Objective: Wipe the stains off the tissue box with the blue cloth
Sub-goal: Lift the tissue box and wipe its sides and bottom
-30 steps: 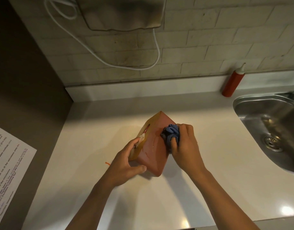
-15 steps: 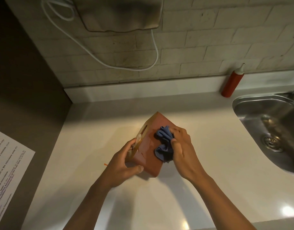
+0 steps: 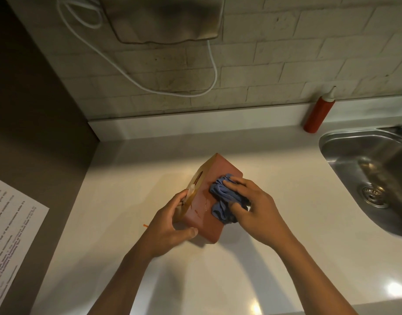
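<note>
**Q:** Wiping down a tissue box [image 3: 214, 189] at a kitchen counter [image 3: 132, 178], seen from the head camera. What are your 2 hands doing?

**A:** My left hand [image 3: 170, 226] grips the near left corner of the box, thumb on the end face, fingers curled over the slotted top, tipping it so 1 broad red side faces up. My right hand [image 3: 255, 205] presses the bunched blue cloth [image 3: 221, 198] flat onto that side, fingers laid over it and the thumb tucked against its lower fold. The box sits mid-counter, well apart from the sink [image 3: 372, 178] and the red squeeze bottle [image 3: 319, 112] at the back wall.

**Q:** What could go wrong?

**A:** I judge 2 risks. The box balances on an edge, so a hard push from the cloth could twist it out of my left hand or cave in the cardboard. And a few small marks show on the red face beside the cloth, toward my left hand; strokes that stay on the right would miss them.

**Q:** What differs from 0.5 s ago?

**A:** Little. The cloth has spread slightly toward the far right corner and my right fingers lie flatter over it. 1 s ago it was bunched tight at the right edge. My left grip and the box's tilt look unchanged.
</note>
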Action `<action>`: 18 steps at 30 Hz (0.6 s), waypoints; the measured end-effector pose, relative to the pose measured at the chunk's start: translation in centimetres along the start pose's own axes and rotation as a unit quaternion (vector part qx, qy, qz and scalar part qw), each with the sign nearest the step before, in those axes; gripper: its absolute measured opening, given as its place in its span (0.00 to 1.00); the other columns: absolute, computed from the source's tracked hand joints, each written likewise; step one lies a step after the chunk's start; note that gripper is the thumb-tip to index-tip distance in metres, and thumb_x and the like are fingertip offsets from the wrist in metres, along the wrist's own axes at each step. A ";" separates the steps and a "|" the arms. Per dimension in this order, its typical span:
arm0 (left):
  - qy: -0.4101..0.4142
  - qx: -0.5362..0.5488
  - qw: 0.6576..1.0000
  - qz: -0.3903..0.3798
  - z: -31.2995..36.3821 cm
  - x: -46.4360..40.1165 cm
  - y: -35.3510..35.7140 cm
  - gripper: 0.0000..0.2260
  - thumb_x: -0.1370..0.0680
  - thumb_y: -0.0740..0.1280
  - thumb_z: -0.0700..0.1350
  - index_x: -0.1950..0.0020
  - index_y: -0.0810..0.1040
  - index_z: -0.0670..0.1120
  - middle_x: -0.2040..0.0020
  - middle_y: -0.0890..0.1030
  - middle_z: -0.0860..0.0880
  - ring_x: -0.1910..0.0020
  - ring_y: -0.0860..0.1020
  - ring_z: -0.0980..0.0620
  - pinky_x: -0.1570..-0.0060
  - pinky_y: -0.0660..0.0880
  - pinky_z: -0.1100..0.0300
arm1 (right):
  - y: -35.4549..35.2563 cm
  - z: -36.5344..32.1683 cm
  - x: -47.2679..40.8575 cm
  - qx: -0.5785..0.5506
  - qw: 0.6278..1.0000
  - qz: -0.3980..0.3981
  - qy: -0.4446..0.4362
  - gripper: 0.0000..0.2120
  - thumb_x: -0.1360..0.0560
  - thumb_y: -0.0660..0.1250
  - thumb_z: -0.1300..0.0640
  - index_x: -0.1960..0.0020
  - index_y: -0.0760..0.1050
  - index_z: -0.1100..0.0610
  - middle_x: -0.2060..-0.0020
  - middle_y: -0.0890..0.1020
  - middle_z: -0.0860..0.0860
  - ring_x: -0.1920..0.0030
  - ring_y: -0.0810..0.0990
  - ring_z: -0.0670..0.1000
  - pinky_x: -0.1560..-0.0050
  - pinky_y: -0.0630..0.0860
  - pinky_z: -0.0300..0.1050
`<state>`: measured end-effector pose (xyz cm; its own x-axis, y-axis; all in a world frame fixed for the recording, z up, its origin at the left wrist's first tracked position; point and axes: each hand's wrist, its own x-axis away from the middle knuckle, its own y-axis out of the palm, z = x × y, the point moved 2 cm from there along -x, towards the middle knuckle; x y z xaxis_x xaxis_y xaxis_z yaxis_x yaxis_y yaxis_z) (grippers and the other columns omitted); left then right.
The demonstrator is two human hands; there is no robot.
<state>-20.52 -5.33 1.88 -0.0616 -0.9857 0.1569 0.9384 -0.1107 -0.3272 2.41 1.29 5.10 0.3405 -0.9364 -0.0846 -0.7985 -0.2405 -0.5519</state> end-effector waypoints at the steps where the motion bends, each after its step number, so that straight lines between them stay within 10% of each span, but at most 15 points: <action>1: 0.001 -0.001 1.000 -0.001 -0.1 0.0 0.0 0.38 0.34 0.76 0.51 0.26 0.67 0.59 0.38 0.80 0.63 0.36 0.79 0.57 0.46 0.79 0.65 | -0.5 -0.2 0.0 0.018 0.999 -0.026 0.003 0.26 0.26 0.66 0.57 0.29 0.73 0.44 0.29 0.70 0.37 0.33 0.70 0.40 0.32 0.72 0.44; 7: 0.002 -0.005 1.000 -0.002 -0.4 -0.1 -0.1 0.40 0.35 0.76 0.53 0.24 0.66 0.57 0.35 0.80 0.57 0.35 0.79 0.56 0.44 0.80 0.61 | -1.3 -0.3 -0.1 0.156 0.982 -0.099 -0.031 0.31 0.25 0.70 0.58 0.25 0.65 0.44 0.26 0.65 0.40 0.32 0.67 0.46 0.33 0.64 0.37; 18: 0.010 -0.031 0.999 -0.007 -0.3 -0.2 0.3 0.41 0.31 0.81 0.57 0.23 0.63 0.62 0.31 0.77 0.58 0.34 0.79 0.54 0.40 0.81 0.56 | -1.1 -0.6 -1.2 0.099 0.991 -0.033 -0.086 0.18 0.32 0.72 0.63 0.47 0.73 0.48 0.52 0.78 0.42 0.54 0.76 0.46 0.56 0.78 0.44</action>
<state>-20.31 -5.20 1.46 -0.0816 -0.9863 0.1435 0.9144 -0.1314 -0.3829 2.60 2.51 6.28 0.4821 -0.8588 -0.1733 -0.6641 -0.2291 -0.7117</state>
